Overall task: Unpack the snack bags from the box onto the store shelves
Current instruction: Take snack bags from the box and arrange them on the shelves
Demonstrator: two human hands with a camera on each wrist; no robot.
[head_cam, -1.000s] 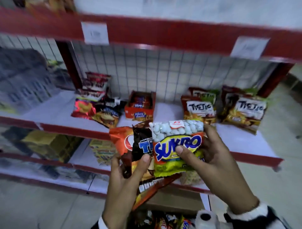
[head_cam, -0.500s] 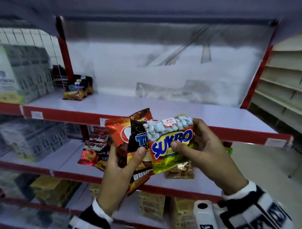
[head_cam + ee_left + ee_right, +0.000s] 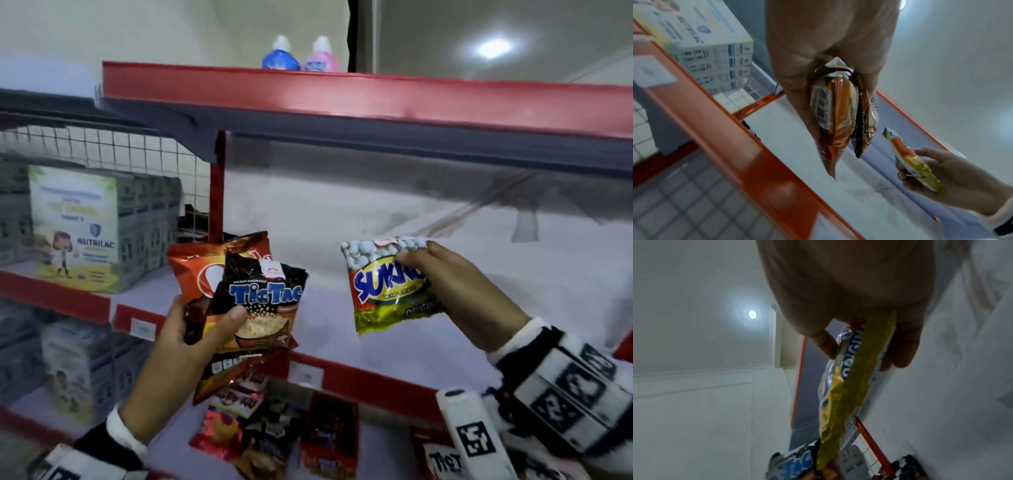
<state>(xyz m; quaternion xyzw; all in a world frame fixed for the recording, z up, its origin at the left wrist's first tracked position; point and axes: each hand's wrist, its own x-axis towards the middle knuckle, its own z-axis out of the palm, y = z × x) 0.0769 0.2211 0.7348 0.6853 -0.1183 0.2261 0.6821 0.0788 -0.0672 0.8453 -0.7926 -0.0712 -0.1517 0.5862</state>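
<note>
**Three snack bags held up before a bare store shelf**

The red-edged shelf (image 3: 394, 346) runs across the head view, its white surface open behind both hands; a second red-fronted shelf (image 3: 342, 92) sits above it, with a blue bottle (image 3: 280, 56) and a pink bottle (image 3: 321, 56) standing on top. To the left, past a red upright and wire grid, a stack of Nutrilac boxes (image 3: 82, 229) stands on the neighbouring shelf. Below, a lower shelf carries a loose pile of snack packets (image 3: 260, 435).

The left hand (image 3: 171, 353) grips two bags together, thumb pressed across the front: a dark TicTac bag (image 3: 262, 308) lies over an orange bag (image 3: 209, 263), both upright in front of the shelf edge. From the left wrist the two show edge-on, pinched side by side.

The right hand (image 3: 469, 291) holds the Sukro peanut bag (image 3: 383, 284) by its right side, fingers curled over the top corner, tilted slightly and well apart from the other two bags, hovering above the shelf surface.
</note>
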